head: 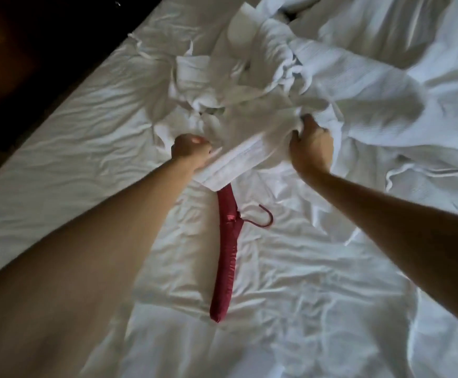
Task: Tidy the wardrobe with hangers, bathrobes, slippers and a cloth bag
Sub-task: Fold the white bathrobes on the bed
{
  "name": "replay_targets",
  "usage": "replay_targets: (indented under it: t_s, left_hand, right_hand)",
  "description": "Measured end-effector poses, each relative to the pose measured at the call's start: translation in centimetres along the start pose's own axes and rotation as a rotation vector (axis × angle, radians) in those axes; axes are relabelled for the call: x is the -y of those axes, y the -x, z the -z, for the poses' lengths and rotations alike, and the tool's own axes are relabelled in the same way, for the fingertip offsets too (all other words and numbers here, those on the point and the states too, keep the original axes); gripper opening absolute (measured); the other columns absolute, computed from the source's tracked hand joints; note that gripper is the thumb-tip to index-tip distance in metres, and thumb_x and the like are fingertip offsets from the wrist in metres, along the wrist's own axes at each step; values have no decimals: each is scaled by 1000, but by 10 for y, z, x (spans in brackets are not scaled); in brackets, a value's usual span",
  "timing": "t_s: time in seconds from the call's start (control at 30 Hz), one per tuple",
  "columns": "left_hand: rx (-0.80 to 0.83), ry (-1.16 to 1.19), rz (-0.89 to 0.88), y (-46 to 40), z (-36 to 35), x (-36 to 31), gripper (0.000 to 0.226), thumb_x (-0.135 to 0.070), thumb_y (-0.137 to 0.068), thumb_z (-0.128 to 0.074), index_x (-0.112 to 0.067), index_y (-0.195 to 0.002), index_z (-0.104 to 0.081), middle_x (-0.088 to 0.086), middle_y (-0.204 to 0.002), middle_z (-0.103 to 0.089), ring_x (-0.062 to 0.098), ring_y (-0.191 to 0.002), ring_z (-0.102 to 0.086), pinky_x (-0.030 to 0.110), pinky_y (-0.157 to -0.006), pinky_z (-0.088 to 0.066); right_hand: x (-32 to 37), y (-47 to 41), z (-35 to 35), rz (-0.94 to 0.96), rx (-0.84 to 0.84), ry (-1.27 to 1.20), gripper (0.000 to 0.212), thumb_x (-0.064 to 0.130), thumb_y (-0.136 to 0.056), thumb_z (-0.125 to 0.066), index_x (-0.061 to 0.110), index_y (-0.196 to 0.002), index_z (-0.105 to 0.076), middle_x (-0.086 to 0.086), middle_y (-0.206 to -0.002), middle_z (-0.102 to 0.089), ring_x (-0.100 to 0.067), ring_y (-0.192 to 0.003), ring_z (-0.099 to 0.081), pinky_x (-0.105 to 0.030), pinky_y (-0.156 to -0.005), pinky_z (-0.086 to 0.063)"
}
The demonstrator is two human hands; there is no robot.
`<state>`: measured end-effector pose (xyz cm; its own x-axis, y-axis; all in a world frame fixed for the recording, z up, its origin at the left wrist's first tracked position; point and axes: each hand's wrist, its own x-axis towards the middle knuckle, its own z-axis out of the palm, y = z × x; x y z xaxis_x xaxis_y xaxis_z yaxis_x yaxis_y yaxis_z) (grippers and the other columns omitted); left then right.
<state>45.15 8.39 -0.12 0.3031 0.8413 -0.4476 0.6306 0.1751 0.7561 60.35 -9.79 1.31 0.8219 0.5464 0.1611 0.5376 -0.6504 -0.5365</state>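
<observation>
Floor: dark floor (31, 64) beyond the bed's left edge.
Bed: rumpled white bed sheet (72, 165), serving as a work surface.
Left hand: left hand (191, 151), fist closed on the collar band of a white waffle-weave bathrobe (317, 85), apparently to spread it.
Hanger: burgundy satin padded hanger (226, 249) lies lengthwise on the sheet between the arms, top end tucked under the collar band, hook free, likely awaiting the robe.
Right hand: right hand (311, 151) clutches a bunched fold of the robe.
Robe: heaped across the bed's upper right.
</observation>
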Motion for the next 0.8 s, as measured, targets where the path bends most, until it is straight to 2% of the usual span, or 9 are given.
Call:
replay_targets:
  t_s: [0.1,0.13,0.23,0.33,0.4,0.47,0.53,0.63,0.8]
  left_hand:
    - [179,-205,-346,0,3,-53,49,-36,-62,-79,-32,-107,-61,-5,-113,-60,17,-104,-57,32,-94,-47]
    - [227,-369,-461,1,0,-66,65,-38,-58,-82,-34,-118,-56,-3,-123,-57,20,-114,-52,36,-102,-43]
    - [86,-916,-722,5,-15,-88,93,-39,-61,-87,-24,-140,-41,6,-135,-51,32,-126,-44,47,-106,-35]
    - [-179,-884,-693,-6,-21,-109,72,-31,-75,-80,-14,-135,-45,13,-134,-51,35,-127,-46,47,-103,-38]
    - [-255,-838,-625,-14,-20,-116,60,-24,-82,-73,-12,-135,-47,14,-138,-48,35,-130,-44,47,-103,-38]
    - [-280,-803,-646,-13,-22,-107,55,-18,-83,-71,-10,-132,-48,14,-137,-46,34,-129,-44,45,-102,-39]
    - [-282,-767,-744,-3,-31,-79,50,-18,-82,-71,-8,-126,-50,14,-132,-48,34,-123,-47,44,-97,-40]
    - [-183,-752,-826,7,-50,-24,44,-22,-83,-72,-7,-120,-51,13,-125,-51,33,-114,-51,43,-91,-41]
    - [-60,-714,-654,5,-72,31,54,-28,-86,-72,-11,-132,-50,13,-131,-51,34,-122,-49,46,-100,-43]
  right_hand:
    - [33,-87,45,25,-132,24,39,25,-89,-39,8,-119,-59,-22,-114,-66,-41,-108,-60,-42,-83,-44]
    - [42,-107,57,54,-163,29,39,27,-91,-39,9,-119,-60,-20,-116,-67,-39,-110,-60,-40,-84,-43]
    - [53,-142,77,97,-246,19,38,31,-96,-41,13,-123,-62,-11,-122,-67,-29,-115,-59,-33,-91,-39]
    - [41,-157,86,64,-345,24,40,35,-98,-39,14,-125,-60,-6,-126,-64,-24,-118,-56,-26,-95,-34]
    - [26,-160,91,8,-399,10,43,40,-96,-39,17,-127,-59,-3,-125,-64,-20,-117,-57,-25,-93,-36]
    - [10,-150,86,-38,-394,20,44,41,-93,-39,18,-125,-60,-4,-119,-67,-21,-111,-61,-26,-82,-40]
    - [-10,-128,68,-2,-328,21,43,39,-92,-37,15,-120,-61,-10,-109,-69,-28,-102,-64,-29,-72,-39]
    - [-38,-79,37,74,-191,31,40,39,-92,-39,13,-116,-58,-15,-108,-69,-38,-100,-63,-35,-69,-40]
    - [-64,-22,-4,199,27,-19,38,38,-91,-50,12,-118,-61,-14,-112,-70,-39,-96,-66,-40,-74,-49]
